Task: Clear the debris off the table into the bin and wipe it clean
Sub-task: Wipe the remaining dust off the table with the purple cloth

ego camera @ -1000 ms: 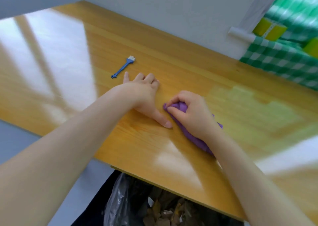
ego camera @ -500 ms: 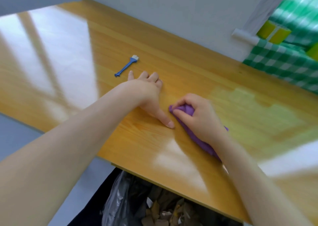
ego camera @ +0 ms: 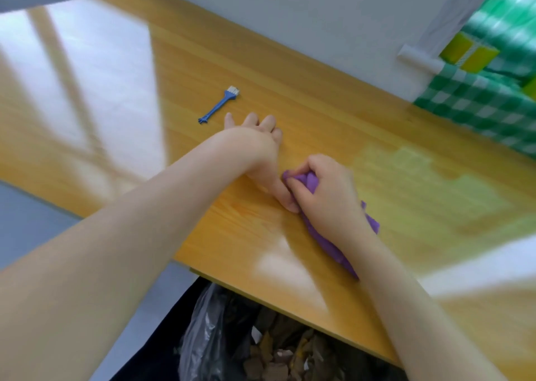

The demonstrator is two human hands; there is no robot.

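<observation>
Five curled fingers (ego camera: 301, 190) of the right hand (ego camera: 327, 195) clamp a crumpled purple cloth (ego camera: 330, 244) against the glossy wooden table (ego camera: 333, 125); the left hand (ego camera: 258, 151) lies flat, fingers together — bag-lined bin (ego camera: 220, 337) of brown scraps below; slim blue brush (ego camera: 219, 105) nearby.

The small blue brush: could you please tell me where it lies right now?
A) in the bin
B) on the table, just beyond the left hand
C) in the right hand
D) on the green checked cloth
B: the blue brush lies on the table just past the fingertips of the left hand, untouched.
</observation>
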